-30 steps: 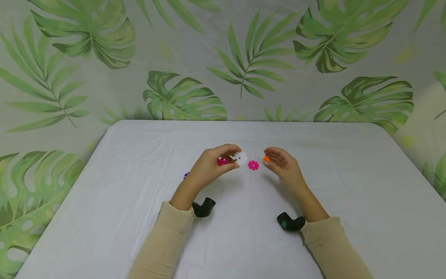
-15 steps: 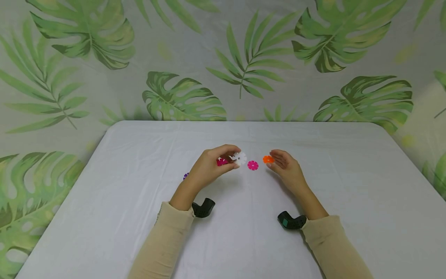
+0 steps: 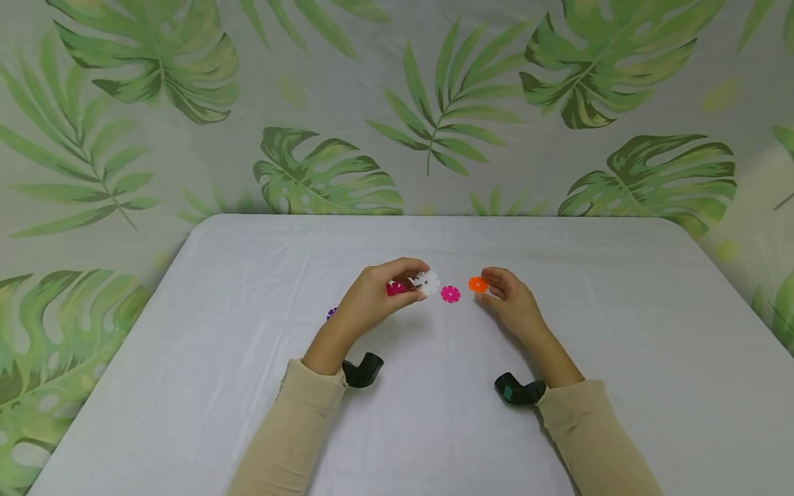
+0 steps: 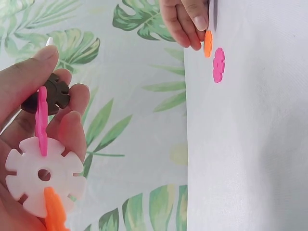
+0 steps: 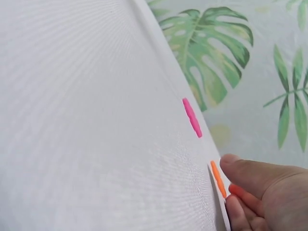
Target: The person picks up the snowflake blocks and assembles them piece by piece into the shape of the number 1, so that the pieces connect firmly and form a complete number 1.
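My left hand (image 3: 387, 293) pinches a small chain of notched flower-shaped discs. In the left wrist view a dark disc (image 4: 58, 94), an edge-on pink disc (image 4: 42, 120), a white disc (image 4: 24, 161) and an orange disc (image 4: 55, 211) are slotted together; the fingers partly cover the dark one. My right hand (image 3: 510, 297) is at a loose orange disc (image 3: 477, 284) on the table, thumb and fingers bent loosely beside it. Whether the fingertips touch that disc I cannot tell. Between the hands lies a loose pink disc (image 3: 450, 294).
A purple disc (image 3: 331, 313) is partly hidden behind the left wrist. The table (image 3: 397, 427) has a white cover and backs onto a leaf-patterned cloth (image 3: 347, 83). Dark camera mounts (image 3: 363, 370) stick out from both wrists.
My right hand has drawn back slightly to the right, uncovering the loose orange disc, and its fingers have bent a little more. The left hand and its chain stay nearly still.
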`<state>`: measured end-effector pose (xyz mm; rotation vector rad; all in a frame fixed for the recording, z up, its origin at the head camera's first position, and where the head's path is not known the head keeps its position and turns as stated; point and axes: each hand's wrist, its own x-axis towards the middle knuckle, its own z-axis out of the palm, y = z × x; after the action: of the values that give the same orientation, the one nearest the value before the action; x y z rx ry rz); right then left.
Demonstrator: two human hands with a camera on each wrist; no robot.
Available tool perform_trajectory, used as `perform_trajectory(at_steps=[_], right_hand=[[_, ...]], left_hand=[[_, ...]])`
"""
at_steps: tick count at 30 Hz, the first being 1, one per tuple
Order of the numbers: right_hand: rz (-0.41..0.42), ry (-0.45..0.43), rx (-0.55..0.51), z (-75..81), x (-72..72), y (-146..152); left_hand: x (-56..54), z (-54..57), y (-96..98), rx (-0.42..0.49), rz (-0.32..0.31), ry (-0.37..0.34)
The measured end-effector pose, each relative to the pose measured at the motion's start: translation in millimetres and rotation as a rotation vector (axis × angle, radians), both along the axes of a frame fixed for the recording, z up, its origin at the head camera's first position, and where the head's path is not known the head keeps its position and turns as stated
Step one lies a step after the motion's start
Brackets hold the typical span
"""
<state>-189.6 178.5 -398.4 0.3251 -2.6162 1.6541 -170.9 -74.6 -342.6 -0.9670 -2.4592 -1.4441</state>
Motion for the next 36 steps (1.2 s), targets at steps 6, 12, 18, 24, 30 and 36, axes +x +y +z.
perform_trajectory(at_steps=[6,12,18,24,30,36], right_hand=[[-0.025,-0.002,0.101,-23.5,-20.8,11.7],[-0.055,0.04,0.165,-25.7,-27.5,12.2],[-0.059,0.008,0.162,-24.8,-27.6,10.1],[-0.056,0.006,0.219,-23.7,-24.7,8.4],[-0.073,0.041,0.261,-25.9,-23.0,9.0],[-0.067,0.063,0.205,-26.9,-22.6,9.2]], left_hand=[[-0.8,-1.0,0.8,0.008,-0.006,0.011],[-0.5,0.1,1.9,0.007,-0.004,0.001],[0.4,1.6,1.2,-0.002,0.002,-0.001],[0.4,1.2,0.5,0.011,-0.001,-0.002],[0.2,1.0,0.4,0.018,-0.004,-0.002],[0.0,0.9,-1.0,0.007,0.004,0.006]])
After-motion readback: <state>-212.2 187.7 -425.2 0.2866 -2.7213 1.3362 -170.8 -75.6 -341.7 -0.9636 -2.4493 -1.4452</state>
